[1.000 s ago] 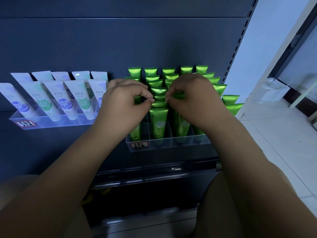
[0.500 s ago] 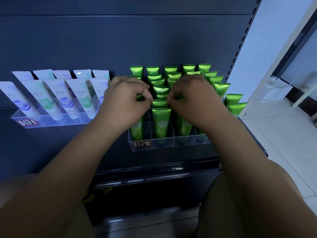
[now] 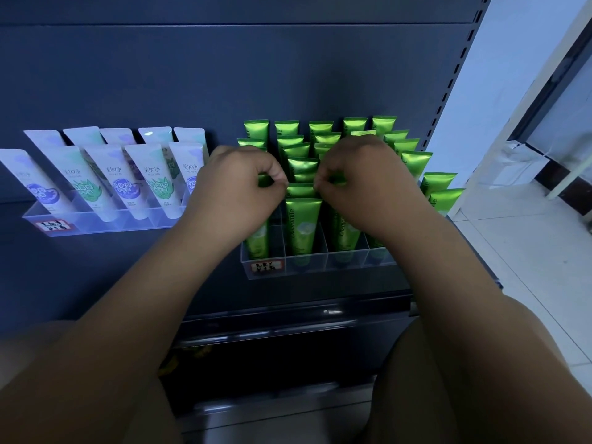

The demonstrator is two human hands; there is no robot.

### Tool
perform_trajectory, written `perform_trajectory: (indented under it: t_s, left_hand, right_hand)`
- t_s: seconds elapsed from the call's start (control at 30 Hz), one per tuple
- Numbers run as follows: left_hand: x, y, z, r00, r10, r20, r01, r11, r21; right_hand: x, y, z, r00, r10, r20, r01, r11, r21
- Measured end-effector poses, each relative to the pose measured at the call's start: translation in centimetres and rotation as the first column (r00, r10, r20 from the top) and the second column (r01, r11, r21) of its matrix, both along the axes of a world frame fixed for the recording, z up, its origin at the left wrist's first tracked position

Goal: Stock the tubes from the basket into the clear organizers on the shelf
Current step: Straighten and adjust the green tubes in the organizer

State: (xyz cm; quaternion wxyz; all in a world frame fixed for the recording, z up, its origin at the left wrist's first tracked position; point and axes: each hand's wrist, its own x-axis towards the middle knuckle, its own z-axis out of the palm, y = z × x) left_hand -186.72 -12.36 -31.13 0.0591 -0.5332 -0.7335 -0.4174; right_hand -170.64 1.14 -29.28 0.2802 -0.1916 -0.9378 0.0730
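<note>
Several green tubes (image 3: 302,225) stand upright in a clear organizer (image 3: 320,267) on the dark shelf. My left hand (image 3: 237,190) pinches the top of a green tube in the left column. My right hand (image 3: 362,184) pinches the top of another green tube just right of the middle column. Both hands hover over the front rows, fingers curled, almost touching each other. The basket is out of view.
A second clear organizer (image 3: 96,222) with white tubes (image 3: 96,184) sits to the left on the same shelf. The shelf's perforated upright (image 3: 455,78) and a tiled floor (image 3: 528,267) lie to the right. My knees flank a lower shelf edge (image 3: 288,328).
Both hands have stayed on the green tubes with only slight shifts of the fingers. The camera has moved a little.
</note>
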Motion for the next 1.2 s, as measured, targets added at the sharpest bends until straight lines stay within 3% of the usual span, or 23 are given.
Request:
perform_trajectory:
  t_s: [1.03, 1.2]
  left_hand:
    - [1.2, -0.5, -0.1, 0.998, 0.055, -0.037, -0.054, 0.998, 0.015]
    - [0.8, -0.2, 0.2, 0.999, 0.040, 0.026, -0.042, 0.998, 0.048]
  right_hand:
    - [0.3, -0.1, -0.1, 1.000, -0.023, -0.005, 0.023, 0.999, -0.022]
    - [0.6, 0.1, 0.4, 1.000, -0.021, -0.023, 0.020, 0.998, -0.052]
